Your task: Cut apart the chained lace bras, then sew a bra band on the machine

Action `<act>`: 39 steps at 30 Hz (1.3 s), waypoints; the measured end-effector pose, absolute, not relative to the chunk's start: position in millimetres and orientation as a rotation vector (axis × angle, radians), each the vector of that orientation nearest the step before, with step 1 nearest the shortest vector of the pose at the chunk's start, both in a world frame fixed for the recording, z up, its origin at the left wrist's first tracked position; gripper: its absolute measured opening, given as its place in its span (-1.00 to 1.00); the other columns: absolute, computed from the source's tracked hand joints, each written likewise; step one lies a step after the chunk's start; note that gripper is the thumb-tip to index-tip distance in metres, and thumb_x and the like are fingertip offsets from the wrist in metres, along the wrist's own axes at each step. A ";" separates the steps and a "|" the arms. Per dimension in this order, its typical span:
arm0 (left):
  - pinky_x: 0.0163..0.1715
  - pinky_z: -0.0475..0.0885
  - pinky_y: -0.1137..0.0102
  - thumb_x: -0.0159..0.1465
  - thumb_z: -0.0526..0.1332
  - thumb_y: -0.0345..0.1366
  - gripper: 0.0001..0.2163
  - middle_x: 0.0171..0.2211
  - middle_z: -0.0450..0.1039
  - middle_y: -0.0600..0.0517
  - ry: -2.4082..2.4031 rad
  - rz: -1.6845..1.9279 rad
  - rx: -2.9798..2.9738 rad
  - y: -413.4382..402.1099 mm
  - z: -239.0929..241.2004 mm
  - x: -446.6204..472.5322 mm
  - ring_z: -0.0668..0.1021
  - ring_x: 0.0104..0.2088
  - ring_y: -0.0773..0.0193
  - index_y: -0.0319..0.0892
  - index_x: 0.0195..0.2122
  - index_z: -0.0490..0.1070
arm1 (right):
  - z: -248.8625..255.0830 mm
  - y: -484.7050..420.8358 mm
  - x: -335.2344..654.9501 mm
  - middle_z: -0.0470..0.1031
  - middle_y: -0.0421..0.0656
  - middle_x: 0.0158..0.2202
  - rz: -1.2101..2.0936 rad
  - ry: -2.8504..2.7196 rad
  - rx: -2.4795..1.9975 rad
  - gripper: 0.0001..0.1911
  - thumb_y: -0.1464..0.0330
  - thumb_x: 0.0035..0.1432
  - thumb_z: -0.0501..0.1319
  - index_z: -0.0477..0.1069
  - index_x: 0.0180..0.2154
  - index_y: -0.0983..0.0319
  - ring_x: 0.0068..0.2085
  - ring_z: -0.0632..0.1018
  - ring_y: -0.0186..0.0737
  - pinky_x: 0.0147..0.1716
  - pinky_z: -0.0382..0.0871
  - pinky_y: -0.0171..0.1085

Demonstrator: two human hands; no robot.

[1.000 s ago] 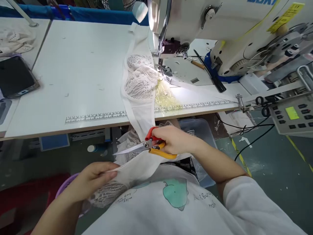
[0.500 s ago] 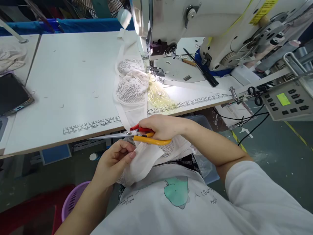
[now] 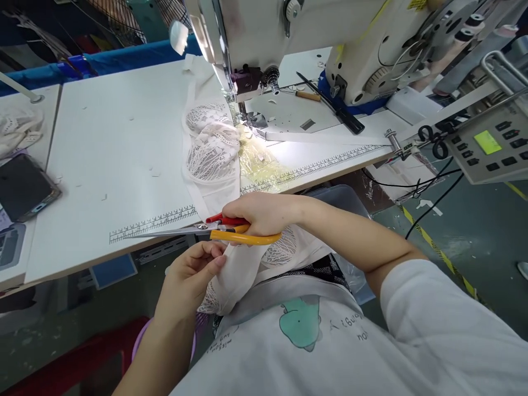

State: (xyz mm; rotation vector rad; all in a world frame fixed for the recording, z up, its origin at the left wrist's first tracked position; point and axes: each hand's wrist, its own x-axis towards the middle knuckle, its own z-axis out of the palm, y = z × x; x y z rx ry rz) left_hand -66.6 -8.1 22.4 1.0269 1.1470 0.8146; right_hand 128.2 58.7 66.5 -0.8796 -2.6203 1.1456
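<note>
At the surface's front edge, two hands, one pair of scissors

Along the front edge of the surface (image 3: pixel 99 137), one printed ruler (image 3: pixel 152 224) is interrupted by a white lace bra (image 3: pixel 212 157), two cups showing, lying back from that edge toward one sewing machine (image 3: pixel 243 41), whose head overhangs its far part. Crinkled yellow film (image 3: pixel 258 159) sits beside the cups. Behind, two hand tools: one wooden-handled tool (image 3: pixel 307 95), one black-handled tool (image 3: pixel 342 115). Near the left edge are one smartphone (image 3: pixel 28 190) and one lace heap (image 3: pixel 18 132); one control panel (image 3: pixel 489 137) is off the right end.

The right hand (image 3: pixel 264 213) grips the scissors (image 3: pixel 245 237), blades pointing left, hiding part of the front edge. The left hand (image 3: pixel 202 267) pinches white fabric (image 3: pixel 247 267) below that edge, over the lap; two lace patches show there. Whether it joins the bra, I cannot tell.
</note>
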 end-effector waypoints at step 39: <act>-0.61 0.12 0.53 0.09 0.21 -0.19 -0.78 -0.61 0.24 0.14 1.294 0.763 0.968 -19.5 10.1 -64.4 0.25 -0.59 0.42 -0.20 -0.60 0.34 | -12.7 -31.7 154.4 0.19 -0.24 -0.56 1.600 -2.342 -1.210 -0.57 -0.02 0.08 -0.01 0.02 -0.52 0.19 -0.53 0.26 -0.33 -0.52 0.13 -0.35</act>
